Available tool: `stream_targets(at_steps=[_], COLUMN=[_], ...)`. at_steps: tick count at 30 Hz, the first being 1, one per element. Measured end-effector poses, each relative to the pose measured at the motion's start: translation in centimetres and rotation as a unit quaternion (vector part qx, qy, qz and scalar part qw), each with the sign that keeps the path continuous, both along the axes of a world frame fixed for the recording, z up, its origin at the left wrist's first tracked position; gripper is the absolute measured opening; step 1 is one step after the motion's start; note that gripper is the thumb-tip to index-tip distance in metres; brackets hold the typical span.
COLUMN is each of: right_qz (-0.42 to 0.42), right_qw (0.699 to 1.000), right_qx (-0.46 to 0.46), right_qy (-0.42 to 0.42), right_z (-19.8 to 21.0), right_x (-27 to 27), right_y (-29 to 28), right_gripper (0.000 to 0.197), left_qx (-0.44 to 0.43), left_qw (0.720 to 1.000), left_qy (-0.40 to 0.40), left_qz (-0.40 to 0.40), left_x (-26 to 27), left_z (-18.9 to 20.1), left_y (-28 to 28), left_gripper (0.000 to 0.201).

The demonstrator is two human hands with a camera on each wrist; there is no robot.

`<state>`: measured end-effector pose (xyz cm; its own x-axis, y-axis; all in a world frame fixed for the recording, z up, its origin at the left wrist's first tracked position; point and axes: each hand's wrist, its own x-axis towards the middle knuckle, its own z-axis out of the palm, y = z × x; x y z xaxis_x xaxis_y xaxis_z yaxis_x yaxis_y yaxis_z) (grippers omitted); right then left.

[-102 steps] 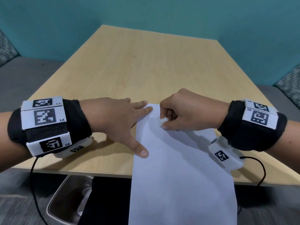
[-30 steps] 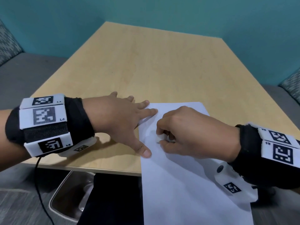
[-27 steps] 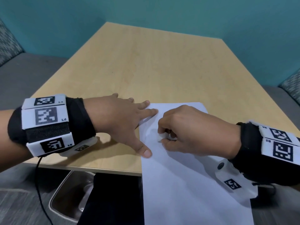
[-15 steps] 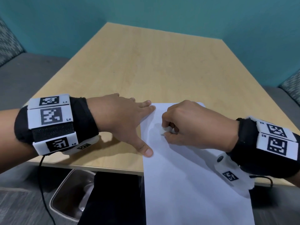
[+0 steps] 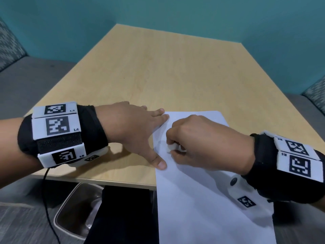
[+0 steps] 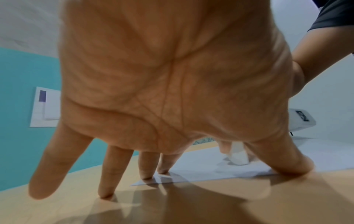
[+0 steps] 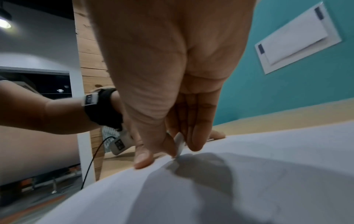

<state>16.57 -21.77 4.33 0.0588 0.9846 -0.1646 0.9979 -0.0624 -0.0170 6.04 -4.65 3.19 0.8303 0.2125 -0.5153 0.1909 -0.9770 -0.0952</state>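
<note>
A white sheet of paper (image 5: 202, 199) lies at the near edge of the wooden table (image 5: 158, 71) and hangs over its front. My left hand (image 5: 130, 131) lies flat with fingers spread. Its thumb and two fingertips press the paper's left edge and far corner (image 6: 201, 168). My right hand (image 5: 202, 143) is curled over the sheet and pinches a small white eraser (image 5: 171, 147) between thumb and fingers. The eraser's tip (image 6: 238, 157) touches the paper (image 7: 229, 181). Most of the eraser (image 7: 179, 142) is hidden by the fingers.
A metal bin (image 5: 77, 208) stands on the floor under the table's front left. A black cable (image 5: 47, 199) hangs from my left wrist. Grey benches flank the table, and teal walls stand behind it.
My right hand with the eraser slid a little away across the paper and has come back toward me. The left hand keeps pressing the sheet in the same place.
</note>
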Motion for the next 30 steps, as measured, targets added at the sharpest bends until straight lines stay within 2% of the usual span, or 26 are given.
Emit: stream_targets(at_steps=[6, 11, 17, 22, 25, 27, 30], right_qz=[-0.032, 0.015, -0.026, -0.001, -0.027, -0.013, 0.014], right_qw=[0.999, 1.000, 0.999, 0.999, 1.000, 1.000, 1.000], right_qx=[0.011, -0.011, 0.011, -0.006, 0.010, 0.014, -0.011], right_qy=[-0.028, 0.007, -0.023, 0.032, 0.001, -0.006, 0.025], right_z=[0.5, 0.2, 0.4, 0.2, 0.4, 0.3, 0.1], right_x=[1.6, 0.3, 1.4, 0.5, 1.4, 1.2, 0.3], right_y=[0.7, 0.2, 0.8, 0.5, 0.9, 0.9, 0.7], right_gripper=[0.017, 0.019, 0.020, 0.018, 0.016, 0.018, 0.017], left_qx=[-0.002, -0.003, 0.004, 0.001, 0.006, 0.005, -0.004], left_qw=[1.000, 1.000, 1.000, 1.000, 1.000, 1.000, 1.000], left_qy=[0.002, 0.003, 0.009, 0.013, 0.014, 0.012, 0.008], left_qz=[0.001, 0.004, 0.000, 0.002, 0.001, 0.000, 0.004], left_x=[0.0, 0.0, 0.1, 0.2, 0.2, 0.2, 0.1], left_z=[0.1, 0.0, 0.2, 0.2, 0.3, 0.2, 0.1], left_y=[0.0, 0.0, -0.1, -0.1, -0.2, -0.2, -0.1], left_gripper=[0.147, 0.147, 0.146, 0.147, 0.146, 0.146, 0.147])
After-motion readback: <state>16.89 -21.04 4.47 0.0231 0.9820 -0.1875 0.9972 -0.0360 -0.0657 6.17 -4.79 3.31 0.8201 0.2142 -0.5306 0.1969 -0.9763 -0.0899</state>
